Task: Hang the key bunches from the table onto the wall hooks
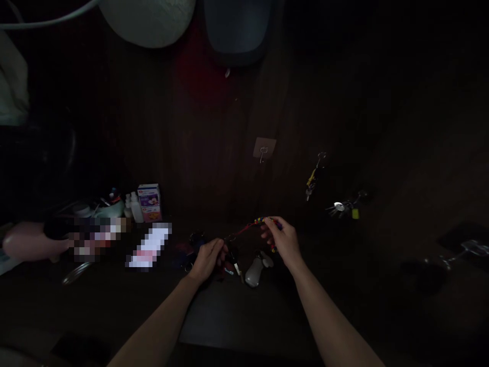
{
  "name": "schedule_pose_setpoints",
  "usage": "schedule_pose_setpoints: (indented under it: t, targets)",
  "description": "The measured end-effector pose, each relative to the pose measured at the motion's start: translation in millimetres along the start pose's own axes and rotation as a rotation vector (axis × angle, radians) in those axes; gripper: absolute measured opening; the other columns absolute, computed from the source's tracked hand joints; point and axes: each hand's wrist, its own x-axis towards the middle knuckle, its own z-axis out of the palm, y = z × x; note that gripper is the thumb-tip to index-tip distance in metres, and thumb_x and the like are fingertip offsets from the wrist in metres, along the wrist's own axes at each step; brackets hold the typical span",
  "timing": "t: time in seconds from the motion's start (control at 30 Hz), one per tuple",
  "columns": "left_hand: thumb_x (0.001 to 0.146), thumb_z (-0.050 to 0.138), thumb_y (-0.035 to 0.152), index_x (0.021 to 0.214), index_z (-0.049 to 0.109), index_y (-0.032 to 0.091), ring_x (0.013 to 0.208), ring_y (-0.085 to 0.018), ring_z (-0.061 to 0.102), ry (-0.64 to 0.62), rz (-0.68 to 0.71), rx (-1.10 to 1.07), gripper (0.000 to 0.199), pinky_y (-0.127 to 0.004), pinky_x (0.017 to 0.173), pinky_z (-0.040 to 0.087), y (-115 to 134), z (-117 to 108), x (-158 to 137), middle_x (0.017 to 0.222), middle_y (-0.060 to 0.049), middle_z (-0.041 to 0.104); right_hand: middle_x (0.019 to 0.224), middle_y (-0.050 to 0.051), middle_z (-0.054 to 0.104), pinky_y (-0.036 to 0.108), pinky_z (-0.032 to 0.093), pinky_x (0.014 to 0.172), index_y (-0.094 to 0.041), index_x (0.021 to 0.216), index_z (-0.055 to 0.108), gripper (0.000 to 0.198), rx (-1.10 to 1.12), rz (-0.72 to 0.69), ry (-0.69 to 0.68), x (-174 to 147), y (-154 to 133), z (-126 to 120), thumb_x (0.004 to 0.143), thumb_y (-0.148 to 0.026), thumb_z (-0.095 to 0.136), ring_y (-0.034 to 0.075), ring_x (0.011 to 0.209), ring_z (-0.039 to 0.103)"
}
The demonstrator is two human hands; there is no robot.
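Note:
In the head view my right hand [283,240] pinches a colourful beaded strap [260,220], whose other end dangles below the fingers. From it a thin red cord [244,229] runs left toward a metal ring [230,238] beside my left hand [208,259]. The left fingers are closed around a bunch of keys [236,265] that sticks out below them; the exact grip is hidden in the dark. Between the hands a grey rounded fob [254,273] lies on the dark surface. Left of my left hand are dark items [187,252] that I cannot make out.
Keys with a yellow strap [312,177] and another bunch of keys [338,207] hang from wall hooks. A bare hook [263,150] is nearer the middle. At left stand a small box [150,203], white bottles [135,206], a lit screen [150,245] and a pink hairdryer-like object [34,241].

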Motion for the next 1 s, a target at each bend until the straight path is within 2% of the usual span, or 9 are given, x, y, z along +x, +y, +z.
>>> schedule_pose_setpoints:
  t: [0.27,0.5,0.7,0.83,1.0]
  targets:
    - [0.084,0.042,0.052,0.063,0.054,0.016,0.042,-0.008,0.045,-0.012,-0.033,-0.063,0.043,-0.019,0.044,0.034,3,-2,0,0.051,0.004,0.051,0.067,0.001,0.067,0.017,0.040,0.034,-0.018,0.085,0.063,0.039,0.010,0.016,-0.035,4,-1,1,0.068,-0.053,0.065,0.012,0.048,0.061]
    - [0.081,0.050,0.047,0.079,0.061,0.016,0.045,-0.008,0.045,-0.039,-0.024,-0.066,0.033,-0.019,0.045,0.033,3,-2,2,0.053,0.006,0.049,0.071,0.003,0.068,0.018,0.042,0.036,-0.018,0.086,0.063,0.037,0.024,-0.023,-0.058,7,-20,-3,0.068,-0.050,0.066,0.012,0.051,0.061]
    - [0.079,0.051,0.049,0.079,0.062,0.016,0.045,-0.008,0.044,-0.005,-0.015,-0.009,0.035,-0.018,0.045,0.032,1,-1,4,0.053,0.006,0.048,0.070,0.002,0.068,0.017,0.041,0.036,-0.018,0.087,0.064,0.037,0.008,-0.038,-0.053,12,-31,-7,0.067,-0.048,0.067,0.012,0.051,0.061]
    - [0.080,0.050,0.047,0.078,0.062,0.017,0.047,-0.009,0.045,0.002,-0.031,0.032,0.033,-0.019,0.044,0.033,2,-2,4,0.053,0.005,0.048,0.070,0.002,0.068,0.018,0.042,0.036,-0.018,0.088,0.064,0.036,0.008,-0.090,-0.027,20,-38,-13,0.067,-0.047,0.068,0.013,0.051,0.062]
    - [0.079,0.049,0.046,0.075,0.062,0.018,0.050,-0.012,0.049,0.011,-0.037,0.085,0.032,-0.021,0.046,0.034,5,-1,2,0.054,0.004,0.050,0.069,0.001,0.069,0.018,0.041,0.036,-0.019,0.085,0.065,0.025,-0.057,-0.158,0.004,39,-51,-32,0.070,-0.039,0.066,0.013,0.051,0.062]
